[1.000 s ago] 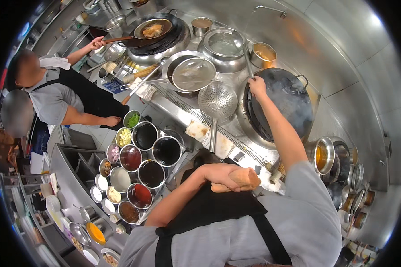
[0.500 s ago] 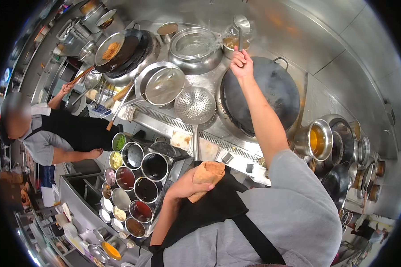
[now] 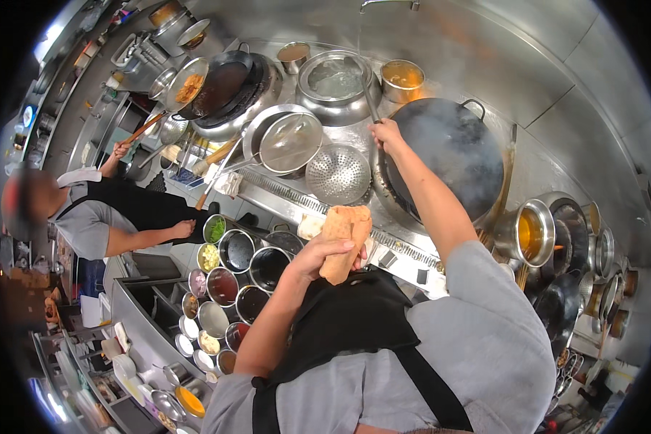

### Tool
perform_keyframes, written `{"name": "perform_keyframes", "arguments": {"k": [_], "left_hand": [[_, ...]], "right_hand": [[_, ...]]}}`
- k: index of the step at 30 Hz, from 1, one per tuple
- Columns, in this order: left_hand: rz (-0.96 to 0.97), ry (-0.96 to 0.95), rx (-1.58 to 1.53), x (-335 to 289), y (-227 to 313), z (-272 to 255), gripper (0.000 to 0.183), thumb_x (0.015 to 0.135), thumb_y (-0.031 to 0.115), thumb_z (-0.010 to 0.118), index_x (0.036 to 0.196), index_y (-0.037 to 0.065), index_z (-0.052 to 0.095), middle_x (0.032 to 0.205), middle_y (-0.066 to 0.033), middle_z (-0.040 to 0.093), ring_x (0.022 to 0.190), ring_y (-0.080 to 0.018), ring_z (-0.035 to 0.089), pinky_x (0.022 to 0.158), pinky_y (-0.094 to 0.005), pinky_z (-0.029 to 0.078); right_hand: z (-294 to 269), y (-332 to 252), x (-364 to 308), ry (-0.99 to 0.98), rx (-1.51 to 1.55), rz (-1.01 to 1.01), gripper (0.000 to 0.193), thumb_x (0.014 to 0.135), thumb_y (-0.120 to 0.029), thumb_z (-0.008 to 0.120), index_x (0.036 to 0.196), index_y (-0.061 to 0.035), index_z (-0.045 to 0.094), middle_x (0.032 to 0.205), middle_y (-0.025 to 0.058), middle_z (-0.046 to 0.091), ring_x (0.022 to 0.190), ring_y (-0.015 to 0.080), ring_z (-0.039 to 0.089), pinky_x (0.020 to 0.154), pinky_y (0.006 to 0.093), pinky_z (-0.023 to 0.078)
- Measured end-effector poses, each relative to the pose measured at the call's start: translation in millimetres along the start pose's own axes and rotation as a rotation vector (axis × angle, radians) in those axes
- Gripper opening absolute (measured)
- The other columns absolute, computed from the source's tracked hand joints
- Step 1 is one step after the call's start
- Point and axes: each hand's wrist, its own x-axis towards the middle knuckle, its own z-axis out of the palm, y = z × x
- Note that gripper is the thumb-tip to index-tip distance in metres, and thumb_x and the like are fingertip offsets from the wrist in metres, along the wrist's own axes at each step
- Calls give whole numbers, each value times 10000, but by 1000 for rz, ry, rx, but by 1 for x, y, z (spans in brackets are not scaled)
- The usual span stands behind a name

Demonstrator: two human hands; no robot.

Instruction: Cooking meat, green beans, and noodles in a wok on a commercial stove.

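My left hand is closed around a folded tan cloth, held in front of my apron. In my right hand is the handle of a metal ladle, which slants up to the far left. Its bowl end is over or in the water pot and is hard to make out. Just right of that hand lies a large dark wok with smoke rising from it. A perforated skimmer rests near its left side, its handle hidden behind the cloth.
A small pot of orange liquid stands behind the wok. A thin stream runs from the tap. Several sauce containers stand at left. A co-worker holds a pan. An oil pot sits right.
The ladle has left the small pot and swung left to the water pot as my right hand drew nearer. My left hand has raised the cloth. The view has shifted.
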Motion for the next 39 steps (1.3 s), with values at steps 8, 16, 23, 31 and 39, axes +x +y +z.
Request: {"name": "perform_keyframes", "arguments": {"k": [8,16,23,31,39], "left_hand": [[-9,-118,-49,-43,12,-14,555,800,335,646,1126,-98,526,858,-207,631,766,-267,645,683,-357,537],[223,-1649,267,-111,130,27,373,985,306,454,983,-46,578,1117,-289,530,966,-443,563,670,-457,511],[560,-1925,368,-97,123,96,290,943,300,499,879,30,580,841,-124,556,757,-254,567,563,-259,426],[-11,-973,-111,-13,9,99,382,792,369,661,966,33,615,921,-336,604,788,-368,628,689,-357,529],[-2,-304,113,1,-80,112,725,690,334,754,1240,-41,467,935,-191,634,713,-220,620,635,-309,510]], "right_hand": [[-15,3,-34,-635,1283,421,87,906,-57,472,923,25,498,561,-52,416,391,38,385,327,205,274],[-91,-20,-243,-619,1227,269,116,903,-33,407,937,-7,514,593,-48,395,391,33,384,327,231,303],[-135,27,-340,-178,832,350,146,864,-30,462,1010,-30,473,610,-51,379,407,18,359,300,210,261],[-142,171,-353,337,-731,-316,404,792,-110,587,1151,-8,435,678,181,564,569,405,553,567,475,455],[-90,292,-331,-266,41,-61,235,774,-42,575,998,-27,508,574,20,503,409,110,475,373,273,368]]}}
